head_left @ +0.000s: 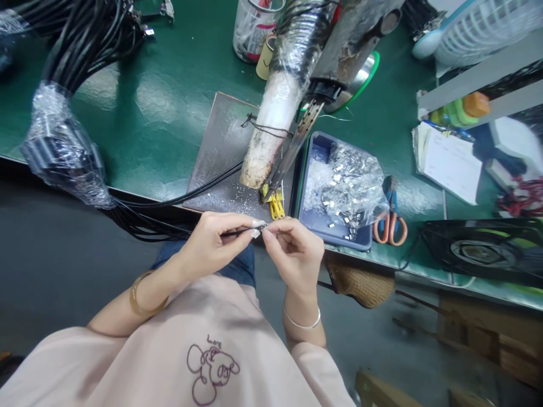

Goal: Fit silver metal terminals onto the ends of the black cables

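My left hand (218,240) is closed in a pinch on a thin black cable (237,231), with white wrapping on its fingertips. Touching those fingertips, my right hand (294,249) pinches at the cable's end; the tiny part between its fingers is too small to name. Just beyond them sits a yellow clamp-like piece (276,206) below the metal tip of a soldering iron (297,138). A white wrapped tube (271,124) slants down beside the iron. Under both lies a grey board (216,135) sprinkled with small bright specks.
A blue tray (365,240) holds bagged metal connectors (350,169). Orange-handled scissors (389,229) lie to its right. A plastic-wrapped bundle of black cables (63,135) hangs over the table's left edge. A paper pad (449,158), a black fan (483,251) and a clear tub (254,34) stand around.
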### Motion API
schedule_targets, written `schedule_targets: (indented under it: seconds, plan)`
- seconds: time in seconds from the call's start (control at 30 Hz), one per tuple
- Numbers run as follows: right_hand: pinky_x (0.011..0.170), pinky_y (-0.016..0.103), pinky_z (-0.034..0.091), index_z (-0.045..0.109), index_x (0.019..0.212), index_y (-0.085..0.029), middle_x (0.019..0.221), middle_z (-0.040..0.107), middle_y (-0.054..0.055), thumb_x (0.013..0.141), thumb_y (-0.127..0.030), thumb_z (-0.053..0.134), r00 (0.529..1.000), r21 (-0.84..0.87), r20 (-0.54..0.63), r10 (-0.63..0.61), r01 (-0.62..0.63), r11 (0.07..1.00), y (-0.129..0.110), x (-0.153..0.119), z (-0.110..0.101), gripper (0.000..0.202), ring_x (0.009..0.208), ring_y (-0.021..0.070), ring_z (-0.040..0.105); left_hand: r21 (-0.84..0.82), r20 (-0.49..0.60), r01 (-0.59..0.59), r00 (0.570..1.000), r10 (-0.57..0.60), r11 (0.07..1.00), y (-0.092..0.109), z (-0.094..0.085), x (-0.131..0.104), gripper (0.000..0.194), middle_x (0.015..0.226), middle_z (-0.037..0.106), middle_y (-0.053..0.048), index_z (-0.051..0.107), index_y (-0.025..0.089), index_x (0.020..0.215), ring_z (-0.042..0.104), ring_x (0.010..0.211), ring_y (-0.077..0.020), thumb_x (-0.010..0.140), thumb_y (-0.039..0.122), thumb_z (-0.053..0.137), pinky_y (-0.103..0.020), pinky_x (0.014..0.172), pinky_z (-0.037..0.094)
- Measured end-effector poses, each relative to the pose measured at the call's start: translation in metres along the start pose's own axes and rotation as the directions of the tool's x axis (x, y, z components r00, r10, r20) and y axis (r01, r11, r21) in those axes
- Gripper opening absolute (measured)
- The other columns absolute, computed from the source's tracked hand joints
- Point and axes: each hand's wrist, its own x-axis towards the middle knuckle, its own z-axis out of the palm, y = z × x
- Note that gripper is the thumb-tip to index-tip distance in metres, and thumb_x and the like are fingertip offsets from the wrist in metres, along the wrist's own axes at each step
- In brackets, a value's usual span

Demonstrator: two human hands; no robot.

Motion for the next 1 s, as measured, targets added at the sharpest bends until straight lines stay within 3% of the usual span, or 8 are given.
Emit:
schedule_targets:
  seconds: [0.13, 0.27, 0.37, 0.47, 0.57, 0.73, 1.0]
  plan:
    - [0.043, 0.023, 0.032, 0.071, 0.087, -0.022, 0.061, 0.057, -0.007, 0.091, -0.023, 0.068, 1.0, 0.043, -0.001, -0.002, 0.002, 0.999, 0.0, 0.001, -0.003, 0.005, 0.043, 0.006, 0.038, -0.074, -0.013, 0.081, 0.997, -0.082, 0.994, -0.002, 0.0, 0.0, 0.01, 0.079, 0.081, -0.006, 0.08, 0.014, 0.084, 0.07, 0.065, -0.0136, 0.084, 0.015, 0.07, -0.019, 0.057, 0.055]
    - [0.041, 0.023, 0.037, 0.064, 0.114, -0.026, 0.062, 0.06, -0.007, 0.1, -0.027, 0.058, 0.973, 0.102, -0.23, -0.028, 0.052, 0.993, 0.001, -0.003, -0.001, 0.015, 0.042, 0.0089, 0.053, -0.183, -0.04, 0.202, 0.976, -0.213, 0.962, -0.003, 0.001, 0.002, 0.009, 0.077, 0.08, -0.006, 0.079, 0.014, 0.08, 0.071, 0.067, -0.0144, 0.082, 0.018, 0.072, -0.02, 0.059, 0.058]
    - [0.04, 0.021, 0.043, 0.058, 0.118, -0.027, 0.078, 0.075, -0.004, 0.103, -0.023, 0.054, 0.941, 0.057, -0.333, -0.059, 0.083, 0.995, 0.004, -0.005, 0.003, 0.016, 0.041, 0.008, 0.059, -0.208, -0.056, 0.222, 0.97, -0.238, 0.952, -0.005, 0.002, 0.006, 0.009, 0.072, 0.078, -0.005, 0.079, 0.014, 0.08, 0.069, 0.063, -0.0137, 0.081, 0.021, 0.074, -0.019, 0.056, 0.056]
    - [0.059, 0.027, 0.062, 0.062, 0.108, -0.026, 0.092, 0.08, 0.0, 0.097, -0.016, 0.063, 0.931, -0.085, -0.316, -0.183, 0.164, 0.983, 0.008, -0.004, 0.006, 0.015, 0.067, 0.0152, 0.078, -0.23, -0.068, 0.221, 0.968, -0.242, 0.948, -0.007, 0.002, 0.009, 0.01, 0.072, 0.077, -0.005, 0.079, 0.014, 0.081, 0.068, 0.064, -0.0133, 0.081, 0.022, 0.073, -0.019, 0.057, 0.056]
    - [0.078, 0.034, 0.067, 0.066, 0.098, -0.025, 0.099, 0.081, 0.004, 0.09, -0.009, 0.07, 0.916, -0.211, -0.224, -0.334, 0.289, 0.934, 0.008, 0.0, 0.009, 0.019, 0.09, 0.0202, 0.08, -0.231, -0.079, 0.203, 0.971, -0.227, 0.951, -0.007, 0.003, 0.012, 0.011, 0.07, 0.075, -0.005, 0.079, 0.014, 0.08, 0.066, 0.063, -0.0124, 0.081, 0.022, 0.071, -0.019, 0.056, 0.054]
    - [0.077, 0.034, 0.067, 0.063, 0.097, -0.027, 0.102, 0.081, 0.004, 0.089, -0.007, 0.069, 0.906, -0.244, -0.206, -0.371, 0.32, 0.916, 0.007, 0.006, 0.014, 0.022, 0.091, 0.0197, 0.08, -0.143, -0.141, 0.186, 0.968, -0.206, 0.972, -0.006, 0.004, 0.016, 0.01, 0.06, 0.065, -0.001, 0.077, 0.014, 0.076, 0.053, 0.053, -0.0091, 0.08, 0.019, 0.069, -0.018, 0.047, 0.042]
    - [0.076, 0.036, 0.067, 0.061, 0.093, -0.026, 0.099, 0.08, 0.004, 0.091, -0.009, 0.068, 0.918, -0.187, -0.229, -0.325, 0.286, 0.94, 0.011, 0.011, 0.015, 0.018, 0.091, 0.0192, 0.079, -0.121, -0.174, 0.163, 0.968, -0.182, 0.979, -0.004, 0.006, 0.021, 0.01, 0.058, 0.061, 0.001, 0.075, 0.015, 0.074, 0.049, 0.052, -0.0082, 0.079, 0.018, 0.067, -0.018, 0.046, 0.039]
